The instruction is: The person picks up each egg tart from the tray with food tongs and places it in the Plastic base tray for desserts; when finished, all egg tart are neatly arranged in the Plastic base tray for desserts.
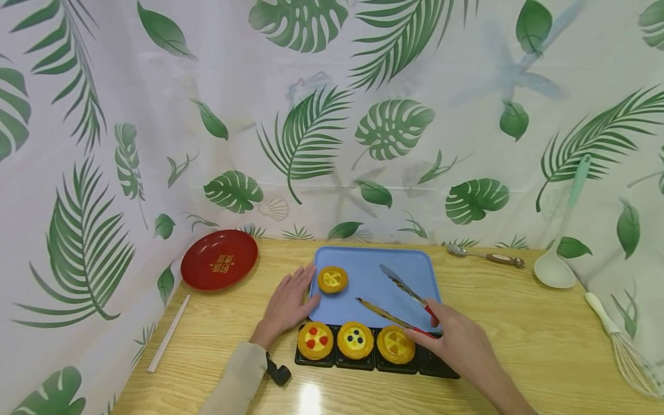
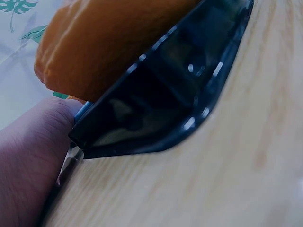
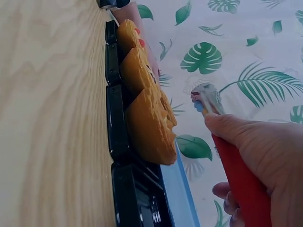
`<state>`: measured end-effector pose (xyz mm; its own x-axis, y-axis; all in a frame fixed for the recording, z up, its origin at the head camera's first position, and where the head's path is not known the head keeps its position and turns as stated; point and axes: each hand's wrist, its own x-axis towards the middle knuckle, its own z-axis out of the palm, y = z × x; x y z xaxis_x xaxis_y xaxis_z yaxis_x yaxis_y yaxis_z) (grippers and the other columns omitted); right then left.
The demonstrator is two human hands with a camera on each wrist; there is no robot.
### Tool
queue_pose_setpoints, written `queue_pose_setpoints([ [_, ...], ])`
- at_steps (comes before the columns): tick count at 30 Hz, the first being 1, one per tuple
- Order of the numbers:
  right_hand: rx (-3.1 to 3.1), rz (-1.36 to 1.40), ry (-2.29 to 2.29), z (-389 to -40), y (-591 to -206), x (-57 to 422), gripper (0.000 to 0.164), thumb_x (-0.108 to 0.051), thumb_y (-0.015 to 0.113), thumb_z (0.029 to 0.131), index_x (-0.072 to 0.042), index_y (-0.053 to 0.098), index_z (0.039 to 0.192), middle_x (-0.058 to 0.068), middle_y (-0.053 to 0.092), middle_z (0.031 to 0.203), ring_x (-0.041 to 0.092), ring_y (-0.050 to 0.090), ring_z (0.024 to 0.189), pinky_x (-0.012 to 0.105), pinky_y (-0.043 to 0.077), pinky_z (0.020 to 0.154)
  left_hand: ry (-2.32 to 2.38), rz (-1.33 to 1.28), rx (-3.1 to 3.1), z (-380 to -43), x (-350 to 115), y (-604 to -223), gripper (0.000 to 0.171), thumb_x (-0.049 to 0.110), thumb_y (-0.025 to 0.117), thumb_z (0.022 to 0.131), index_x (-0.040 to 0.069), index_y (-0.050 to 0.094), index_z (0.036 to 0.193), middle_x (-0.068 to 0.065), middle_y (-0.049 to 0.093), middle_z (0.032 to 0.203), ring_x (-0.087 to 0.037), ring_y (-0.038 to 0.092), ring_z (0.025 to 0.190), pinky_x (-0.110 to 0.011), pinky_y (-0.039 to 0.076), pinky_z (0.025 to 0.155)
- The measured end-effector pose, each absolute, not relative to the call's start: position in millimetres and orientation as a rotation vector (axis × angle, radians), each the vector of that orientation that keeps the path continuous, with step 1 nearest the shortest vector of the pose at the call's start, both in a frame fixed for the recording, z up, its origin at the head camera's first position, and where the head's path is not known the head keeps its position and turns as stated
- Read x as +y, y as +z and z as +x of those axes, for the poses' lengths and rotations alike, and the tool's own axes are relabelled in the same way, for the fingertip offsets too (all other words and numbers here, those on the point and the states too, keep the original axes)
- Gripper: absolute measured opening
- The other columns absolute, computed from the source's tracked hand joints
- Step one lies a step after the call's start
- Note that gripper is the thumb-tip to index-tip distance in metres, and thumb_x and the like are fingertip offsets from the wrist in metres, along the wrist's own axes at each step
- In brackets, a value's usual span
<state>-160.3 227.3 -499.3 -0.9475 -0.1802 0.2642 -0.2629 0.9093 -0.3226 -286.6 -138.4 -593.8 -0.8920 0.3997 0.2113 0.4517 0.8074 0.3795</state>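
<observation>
My left hand rests at the left edge of the blue tray, fingers spread and fairly straight. Close to its fingertips, a fruit-topped tart sits on the tray. My right hand grips the red handles of metal tongs, whose arms spread apart over the tray with nothing between them. In front of the tray lies a black compartment holder. Three tarts stand in it: one with red berries, one with dark berries, one with yellow fruit pieces.
A red plate lies at the back left, with a pale stick before it. Toward the right are a spoon, a ladle leaning on the leaf-patterned curtain, and a whisk.
</observation>
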Motion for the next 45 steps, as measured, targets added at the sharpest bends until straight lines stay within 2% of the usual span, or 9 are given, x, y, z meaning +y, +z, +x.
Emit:
queue_pose_setpoints([
  [4,-2.852,0.413,0.496,-173.1,-500.4,219.5,0.05,-0.062,0.08,0.083,-0.02,0.056,0.095,-0.007,0.048,0.071,0.008,0.031,0.049,0.025,0.023,0.043,-0.661,-0.68,-2.864,-285.8,-137.9,-592.8,0.075,0.05,0.049,0.105,0.014,0.027,0.167,-0.001,0.029,0.171,-0.025,0.025,0.159,-0.049,0.018,0.128],
  [7,-2.881,0.444,0.5,-183.3,-499.1,213.1,0.051,-0.062,0.079,0.084,-0.017,0.061,0.102,-0.007,0.05,0.071,0.009,0.034,0.049,0.025,0.025,0.043,-0.658,-0.681,-2.864,-285.9,-137.9,-592.6,0.074,0.05,0.049,0.105,0.014,0.027,0.167,-0.001,0.029,0.171,-0.026,0.025,0.159,-0.049,0.018,0.128],
  [17,-2.988,0.538,0.477,-217.3,-500.8,190.6,0.053,-0.061,0.079,0.085,-0.014,0.063,0.104,-0.007,0.047,0.066,0.011,0.04,0.051,0.028,0.029,0.044,-0.629,-0.681,-2.879,-287.7,-138.5,-594.4,0.075,0.054,0.045,0.106,0.017,0.024,0.167,0.002,0.026,0.172,-0.023,0.023,0.159,-0.048,0.018,0.129],
  [22,-2.986,0.597,0.444,-228.2,-501.9,177.2,0.057,-0.057,0.081,0.085,-0.009,0.067,0.112,-0.005,0.053,0.069,0.011,0.045,0.054,0.028,0.037,0.047,-0.642,-0.681,-2.86,-288.3,-138.2,-594.7,0.075,0.053,0.046,0.105,0.016,0.026,0.167,0.002,0.027,0.171,-0.024,0.025,0.159,-0.049,0.019,0.128],
  [27,-3.001,0.588,0.376,-235.6,-503.9,165.9,0.065,-0.058,0.08,0.086,-0.005,0.069,0.122,0.003,0.066,0.081,0.012,0.049,0.058,0.029,0.042,0.047,-0.656,-0.678,-2.853,-287.8,-138.0,-595.3,0.075,0.053,0.047,0.105,0.015,0.028,0.167,0.001,0.028,0.171,-0.024,0.025,0.159,-0.05,0.02,0.128],
  [31,-3.01,0.571,0.338,-239.5,-506.2,160.3,0.067,-0.058,0.079,0.087,-0.004,0.069,0.125,0.006,0.07,0.088,0.013,0.052,0.061,0.03,0.044,0.048,-0.668,-0.678,-2.848,-286.6,-138.2,-594.7,0.075,0.052,0.048,0.105,0.014,0.028,0.166,0.0,0.029,0.171,-0.025,0.026,0.158,-0.05,0.02,0.128],
  [39,-3.025,0.551,0.288,-243.2,-510.3,155.4,0.063,-0.058,0.078,0.088,-0.006,0.071,0.122,0.002,0.066,0.08,0.013,0.051,0.06,0.03,0.042,0.047,-0.667,-0.678,-2.849,-285.4,-138.0,-592.0,0.074,0.051,0.047,0.105,0.014,0.027,0.166,-0.001,0.03,0.17,-0.026,0.026,0.158,-0.051,0.02,0.128],
  [45,-2.996,0.586,0.283,-243.1,-511.4,153.4,0.057,-0.056,0.078,0.088,-0.007,0.071,0.116,-0.001,0.058,0.069,0.013,0.048,0.056,0.029,0.039,0.045,-0.656,-0.669,-2.866,-285.2,-138.0,-593.0,0.075,0.053,0.046,0.106,0.016,0.025,0.167,0.001,0.028,0.171,-0.024,0.025,0.159,-0.049,0.018,0.129],
])
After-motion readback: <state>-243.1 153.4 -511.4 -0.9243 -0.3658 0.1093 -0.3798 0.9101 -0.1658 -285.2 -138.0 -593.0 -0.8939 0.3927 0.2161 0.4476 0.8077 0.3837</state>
